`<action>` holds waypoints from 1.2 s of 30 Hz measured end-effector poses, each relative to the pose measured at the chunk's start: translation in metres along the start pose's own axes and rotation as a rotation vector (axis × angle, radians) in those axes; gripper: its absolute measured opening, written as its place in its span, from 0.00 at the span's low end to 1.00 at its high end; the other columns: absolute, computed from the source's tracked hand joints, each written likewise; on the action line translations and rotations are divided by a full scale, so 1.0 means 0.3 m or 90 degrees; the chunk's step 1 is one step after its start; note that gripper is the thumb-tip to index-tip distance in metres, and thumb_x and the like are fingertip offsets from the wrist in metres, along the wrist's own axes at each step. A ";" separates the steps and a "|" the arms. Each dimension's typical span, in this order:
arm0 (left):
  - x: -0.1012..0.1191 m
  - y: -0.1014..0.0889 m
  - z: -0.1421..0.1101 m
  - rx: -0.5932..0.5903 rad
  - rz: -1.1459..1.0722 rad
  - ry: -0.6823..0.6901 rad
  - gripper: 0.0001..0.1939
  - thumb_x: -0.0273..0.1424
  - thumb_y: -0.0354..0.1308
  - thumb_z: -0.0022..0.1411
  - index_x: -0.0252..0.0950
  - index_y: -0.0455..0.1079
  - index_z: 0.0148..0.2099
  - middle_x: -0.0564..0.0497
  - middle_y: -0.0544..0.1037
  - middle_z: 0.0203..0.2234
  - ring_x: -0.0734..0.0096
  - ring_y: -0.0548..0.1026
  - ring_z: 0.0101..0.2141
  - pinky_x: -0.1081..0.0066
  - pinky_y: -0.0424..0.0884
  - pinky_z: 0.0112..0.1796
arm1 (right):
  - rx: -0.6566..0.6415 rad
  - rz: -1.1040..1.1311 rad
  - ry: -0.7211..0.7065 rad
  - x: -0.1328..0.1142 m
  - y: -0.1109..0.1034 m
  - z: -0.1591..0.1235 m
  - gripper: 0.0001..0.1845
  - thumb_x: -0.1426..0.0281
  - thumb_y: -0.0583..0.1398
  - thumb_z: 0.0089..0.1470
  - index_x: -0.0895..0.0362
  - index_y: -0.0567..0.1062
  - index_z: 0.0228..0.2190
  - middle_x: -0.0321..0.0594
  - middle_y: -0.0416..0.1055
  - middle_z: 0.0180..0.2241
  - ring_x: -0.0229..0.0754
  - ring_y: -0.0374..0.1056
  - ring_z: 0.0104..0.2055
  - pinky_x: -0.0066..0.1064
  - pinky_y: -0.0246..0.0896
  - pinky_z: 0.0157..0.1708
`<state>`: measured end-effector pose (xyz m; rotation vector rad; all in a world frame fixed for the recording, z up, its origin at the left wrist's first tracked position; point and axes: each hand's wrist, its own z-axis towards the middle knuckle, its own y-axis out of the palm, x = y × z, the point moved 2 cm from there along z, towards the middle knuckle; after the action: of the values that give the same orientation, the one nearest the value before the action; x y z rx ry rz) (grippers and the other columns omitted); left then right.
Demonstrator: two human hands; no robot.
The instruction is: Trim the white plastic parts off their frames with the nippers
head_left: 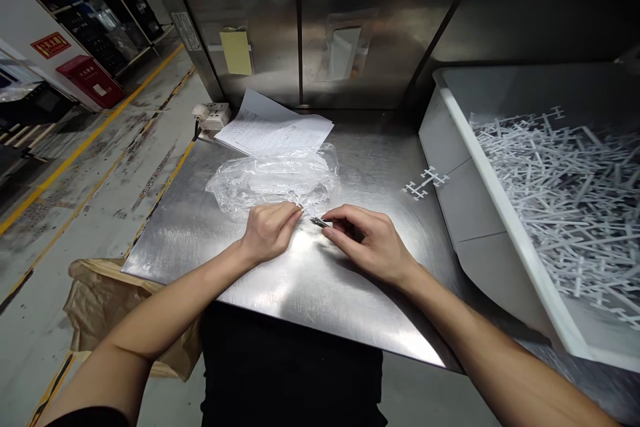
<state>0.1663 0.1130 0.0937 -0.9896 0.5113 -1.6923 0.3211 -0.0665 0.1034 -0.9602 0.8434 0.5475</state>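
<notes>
Forearms converging, hands (pixel 320 233) (fingertips pinched).

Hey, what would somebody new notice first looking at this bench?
Probably the two hands at the middle of the steel table: the left hand pinches the clear plastic bag, the right hand grips a small dark part. Next, the big white bin of white plastic sprues at right.

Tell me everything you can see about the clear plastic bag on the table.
The plastic bag is clear, thin and crinkled, lying flat and slumped on the steel table, glinting in the light. Its far edge overlaps some printed papers. The left hand pinches its near edge; the right hand is just beside it, holding a small dark item. Its contents cannot be made out.
</notes>
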 end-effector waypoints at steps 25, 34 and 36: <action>0.004 -0.005 0.006 0.035 0.006 0.053 0.12 0.26 0.54 0.79 0.38 0.71 0.38 0.52 0.77 0.25 0.71 0.73 0.25 0.69 0.67 0.30 | -0.021 0.061 0.043 0.004 0.004 -0.001 0.10 0.62 0.66 0.69 0.54 0.83 0.45 0.40 0.82 0.34 0.44 0.76 0.34 0.37 0.68 0.36; 0.002 -0.002 -0.003 0.039 0.014 0.010 0.12 0.29 0.55 0.80 0.37 0.77 0.42 0.51 0.83 0.27 0.70 0.80 0.27 0.68 0.73 0.33 | -0.001 0.142 0.122 0.012 0.023 -0.004 0.12 0.59 0.67 0.69 0.54 0.83 0.45 0.39 0.82 0.33 0.44 0.77 0.30 0.36 0.70 0.32; 0.001 -0.001 -0.003 0.041 0.021 0.011 0.12 0.29 0.55 0.80 0.37 0.77 0.41 0.51 0.83 0.27 0.69 0.80 0.26 0.68 0.73 0.33 | 0.002 0.143 0.131 0.016 0.028 -0.005 0.12 0.59 0.67 0.68 0.54 0.84 0.44 0.39 0.82 0.33 0.44 0.76 0.31 0.36 0.70 0.31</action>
<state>0.1652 0.1127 0.0935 -0.9165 0.4789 -1.6787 0.3171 -0.0636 0.0951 -0.9350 1.1453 0.6464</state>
